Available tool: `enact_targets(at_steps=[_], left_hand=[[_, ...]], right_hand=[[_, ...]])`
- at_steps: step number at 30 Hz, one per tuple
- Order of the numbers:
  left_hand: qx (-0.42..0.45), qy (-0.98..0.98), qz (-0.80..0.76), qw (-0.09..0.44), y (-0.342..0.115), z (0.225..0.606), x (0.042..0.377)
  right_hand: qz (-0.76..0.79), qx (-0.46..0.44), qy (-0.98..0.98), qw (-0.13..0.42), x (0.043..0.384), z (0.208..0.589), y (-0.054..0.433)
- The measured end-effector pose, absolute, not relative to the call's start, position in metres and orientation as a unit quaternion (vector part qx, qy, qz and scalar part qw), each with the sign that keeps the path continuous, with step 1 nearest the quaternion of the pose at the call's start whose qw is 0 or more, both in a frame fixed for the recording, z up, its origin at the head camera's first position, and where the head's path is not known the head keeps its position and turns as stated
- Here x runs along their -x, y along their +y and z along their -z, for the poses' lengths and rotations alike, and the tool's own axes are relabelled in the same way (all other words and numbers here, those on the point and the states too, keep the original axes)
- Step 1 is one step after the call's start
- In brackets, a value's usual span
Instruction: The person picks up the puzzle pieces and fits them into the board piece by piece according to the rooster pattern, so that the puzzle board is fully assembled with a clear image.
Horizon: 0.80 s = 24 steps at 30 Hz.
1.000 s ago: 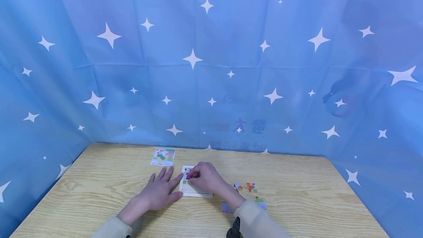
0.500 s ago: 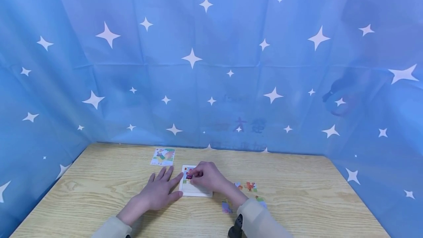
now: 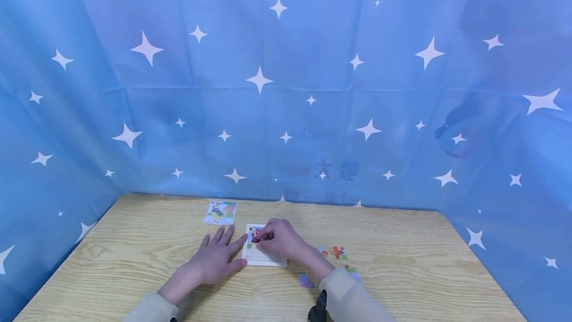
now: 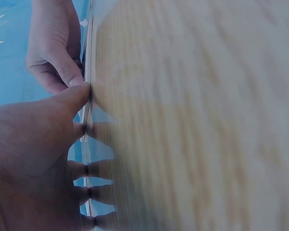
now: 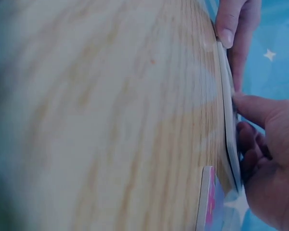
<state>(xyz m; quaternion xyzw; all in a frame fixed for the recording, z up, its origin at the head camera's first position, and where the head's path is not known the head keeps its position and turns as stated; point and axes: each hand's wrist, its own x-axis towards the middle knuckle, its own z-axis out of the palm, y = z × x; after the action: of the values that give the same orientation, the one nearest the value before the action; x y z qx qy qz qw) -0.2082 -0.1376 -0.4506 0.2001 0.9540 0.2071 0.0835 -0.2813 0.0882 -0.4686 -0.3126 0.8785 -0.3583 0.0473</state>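
- Starting with the puzzle piece (image 3: 254,237), a reddish-purple one: it's at the far left part of the white puzzle tray (image 3: 266,259), under the fingers of the right hand (image 3: 279,239). Looks to me like it's mid-fitting.
- The right hand has thumb and fingertips bunched, pinching that piece as far as I can see on my feed. Can't tell if it's fully seated, the fingers block it.
- I'd say the next move calls for a small nudge to line it up, then a press down and letting go.
- Tray contents: some colour at the far left corner and left side around the piece, with pale bare floor nearer the person. Can't count how many pieces are in, tbh.
- Left hand (image 3: 214,261) is flat with fingers spread, index and thumb touching the tray's left edge, which I reckon keeps it from sliding.
- Loose ones lie outside the tray on the right: an orange piece (image 3: 338,253), a purple piece (image 3: 306,280) and others partly hidden by the right arm.
- Picture card (image 3: 220,212) lies beyond the left hand on the wooden table (image 3: 393,252).
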Motion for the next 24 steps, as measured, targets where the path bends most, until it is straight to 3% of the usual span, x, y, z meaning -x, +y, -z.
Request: enact_targets(at_steps=[10,24], left_hand=[[-0.205,0.952,-0.207,0.089,-0.138,0.452,0.209],[-0.204,0.951,-0.214,0.092,-0.137,0.449,0.208]], right_hand=[[0.415,0.273,0.865,0.075,0.280,0.453,0.105],[0.391,0.262,0.880,0.063,0.272,0.439,0.183]])
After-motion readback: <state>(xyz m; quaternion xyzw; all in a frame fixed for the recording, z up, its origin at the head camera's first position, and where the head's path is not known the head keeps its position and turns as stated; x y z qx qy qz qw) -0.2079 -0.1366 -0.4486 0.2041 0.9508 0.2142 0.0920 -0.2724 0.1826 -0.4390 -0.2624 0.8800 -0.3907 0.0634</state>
